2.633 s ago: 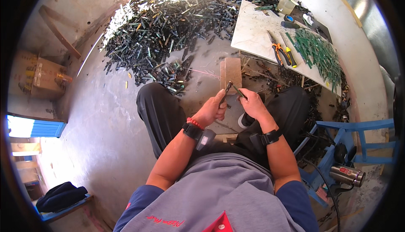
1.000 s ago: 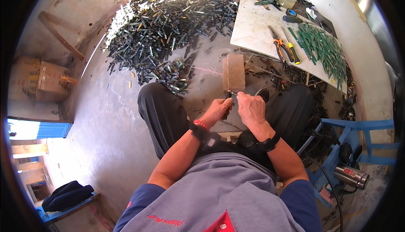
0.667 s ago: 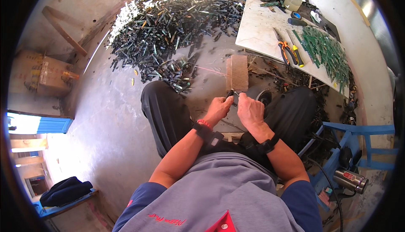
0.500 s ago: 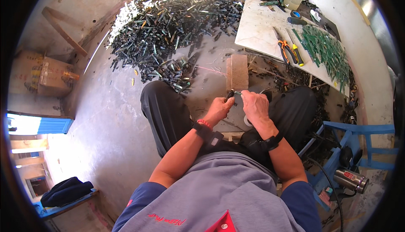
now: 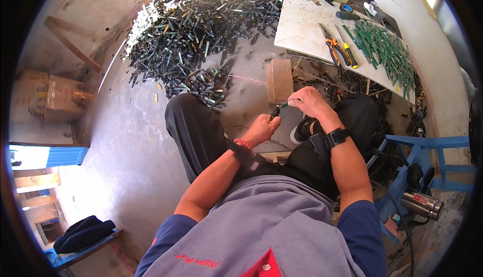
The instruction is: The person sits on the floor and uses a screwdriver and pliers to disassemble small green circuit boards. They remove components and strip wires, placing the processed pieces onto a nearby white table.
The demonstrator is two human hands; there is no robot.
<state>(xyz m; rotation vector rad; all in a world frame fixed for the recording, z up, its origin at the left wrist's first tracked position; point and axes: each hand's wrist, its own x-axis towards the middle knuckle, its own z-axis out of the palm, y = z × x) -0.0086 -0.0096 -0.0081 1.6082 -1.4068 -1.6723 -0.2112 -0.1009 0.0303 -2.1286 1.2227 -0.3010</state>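
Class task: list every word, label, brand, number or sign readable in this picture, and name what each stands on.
I won't copy wording or brands; here is where they stand.
Grey and blue shirt: red script lettering on the front, not quoted.
Steel flask: red label, too small to read.
Cardboard boxes: faint marks, too blurred to read.

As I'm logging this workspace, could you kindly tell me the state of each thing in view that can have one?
Left hand: closed around a dark tool
Right hand: pinching a green strip
Green strip: close to the dark tool's tip
Orange pliers: lying, handles apart, on the white board
Yellow-handled tool: lying beside the pliers
Loose green strips: heaped on the board
Dark pieces: heaped on the floor
Dark cloth: bundled up
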